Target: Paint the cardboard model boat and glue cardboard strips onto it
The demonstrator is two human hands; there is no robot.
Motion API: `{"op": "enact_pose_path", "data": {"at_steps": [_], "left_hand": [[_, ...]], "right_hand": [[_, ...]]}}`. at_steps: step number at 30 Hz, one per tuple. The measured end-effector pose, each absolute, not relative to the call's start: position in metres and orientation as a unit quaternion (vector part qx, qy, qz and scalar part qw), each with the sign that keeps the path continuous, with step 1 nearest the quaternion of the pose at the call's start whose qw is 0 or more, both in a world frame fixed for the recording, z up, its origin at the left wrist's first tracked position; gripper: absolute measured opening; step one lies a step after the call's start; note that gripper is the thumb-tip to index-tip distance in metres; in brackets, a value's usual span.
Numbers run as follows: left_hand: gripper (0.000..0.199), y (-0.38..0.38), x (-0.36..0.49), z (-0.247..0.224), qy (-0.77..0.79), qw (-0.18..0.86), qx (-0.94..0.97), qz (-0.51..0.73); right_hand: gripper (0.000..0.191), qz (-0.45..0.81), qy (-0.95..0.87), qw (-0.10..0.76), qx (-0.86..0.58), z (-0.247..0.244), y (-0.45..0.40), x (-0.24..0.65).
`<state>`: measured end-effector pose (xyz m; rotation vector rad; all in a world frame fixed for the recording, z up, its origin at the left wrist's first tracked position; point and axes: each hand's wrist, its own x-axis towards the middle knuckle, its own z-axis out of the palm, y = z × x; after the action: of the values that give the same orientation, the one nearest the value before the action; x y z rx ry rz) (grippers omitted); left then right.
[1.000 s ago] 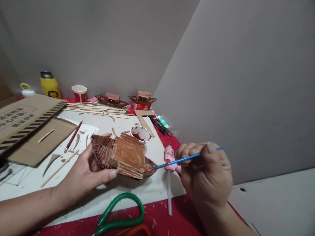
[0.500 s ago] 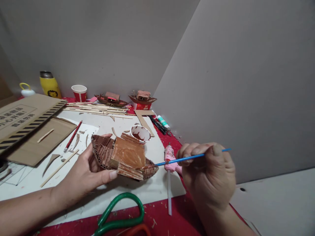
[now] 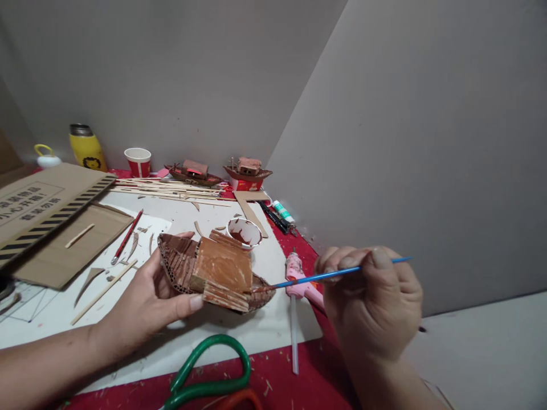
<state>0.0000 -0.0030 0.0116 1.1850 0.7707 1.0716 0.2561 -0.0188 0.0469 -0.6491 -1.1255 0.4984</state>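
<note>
My left hand [image 3: 160, 302] grips a small brown cardboard boat [image 3: 224, 265] from its left side, thumb in front near the slatted edge of the roof and the other fingers partly hidden behind the hull. The boat has a painted orange-brown roof with pale streaks. In my right hand [image 3: 374, 299] is a thin blue paintbrush [image 3: 325, 276], pinched between thumb and fingers. Its brown tip lies at the right end of the boat, beside the roof. A white paint cup [image 3: 244, 233] with brown paint inside stands just behind the boat.
Green-handled scissors [image 3: 211, 390] lie at the front edge. A pink glue gun [image 3: 299, 279] is between the boat and my right hand. Cardboard [image 3: 55, 205], a red pencil [image 3: 127, 236] and wooden sticks [image 3: 171, 189] lie around. Behind are two finished-looking boats [image 3: 194, 172] and a yellow bottle [image 3: 88, 149].
My right hand and the brush have moved a little to the right. The brush tip has shifted rightward along the boat's end. My left hand and the boat have barely moved.
</note>
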Motion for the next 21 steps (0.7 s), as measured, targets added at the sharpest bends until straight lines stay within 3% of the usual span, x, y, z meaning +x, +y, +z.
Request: {"op": "enact_pose_path", "data": {"at_steps": [8, 14, 21], "left_hand": [[0.1, -0.0014, 0.0015, 0.0108, 0.338, 0.639, 0.503, 0.474], [0.096, -0.0002, 0.001, 0.0068, 0.326, 0.654, 0.498, 0.467], [0.1, -0.0006, 0.0015, 0.0079, 0.321, 0.648, 0.501, 0.475]], "right_hand": [[0.026, 0.257, -0.565, 0.724, -0.3, 0.0443, -0.0206, 0.2581], [0.023, 0.194, -0.516, 0.785, -0.284, 0.0472, -0.018, 0.2574], [0.022, 0.166, -0.546, 0.769, -0.287, 0.0425, -0.015, 0.2593]]}}
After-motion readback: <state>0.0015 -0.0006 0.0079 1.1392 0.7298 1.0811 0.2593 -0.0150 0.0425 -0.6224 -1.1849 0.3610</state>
